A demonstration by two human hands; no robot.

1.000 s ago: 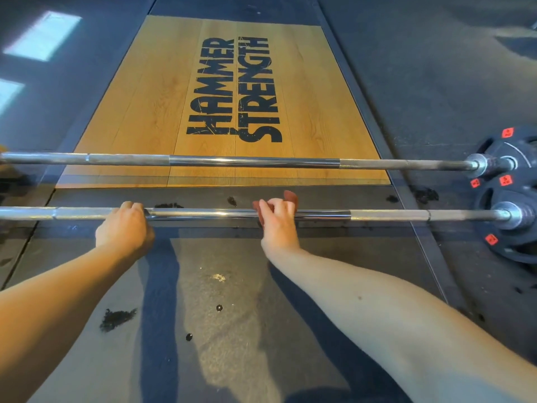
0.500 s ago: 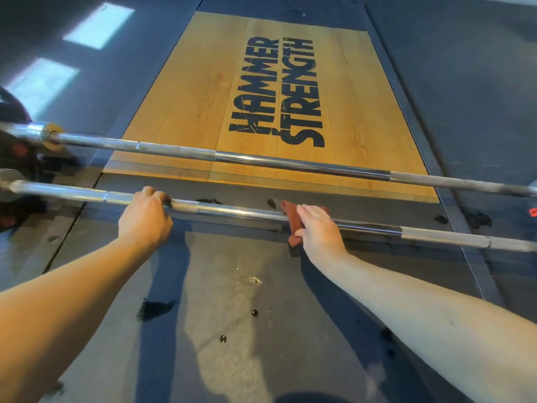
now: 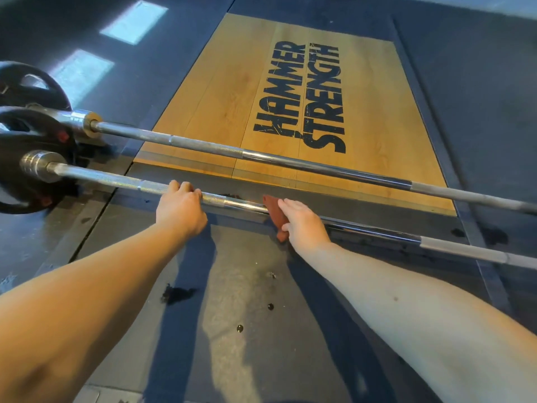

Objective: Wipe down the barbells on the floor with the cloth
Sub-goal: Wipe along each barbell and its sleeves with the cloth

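Fingers [image 3: 186, 188] of left hand [image 3: 180, 210] curl over chrome barbell [image 3: 116, 179]; right hand [image 3: 303, 225] clamps rust-red cloth [image 3: 273, 207] onto it.

Bare forearms [image 3: 87, 309]; bare left hand [image 3: 180, 212] and right hand [image 3: 302, 225]; small mole [image 3: 395, 299] on right forearm [image 3: 430, 330]

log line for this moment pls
left hand: grips near barbell | right hand: holds cloth on it | far barbell: untouched

Dark flooring [image 3: 479, 82] with two light patches [image 3: 133, 21] surrounds a HAMMER STRENGTH wooden platform [image 3: 220, 91].
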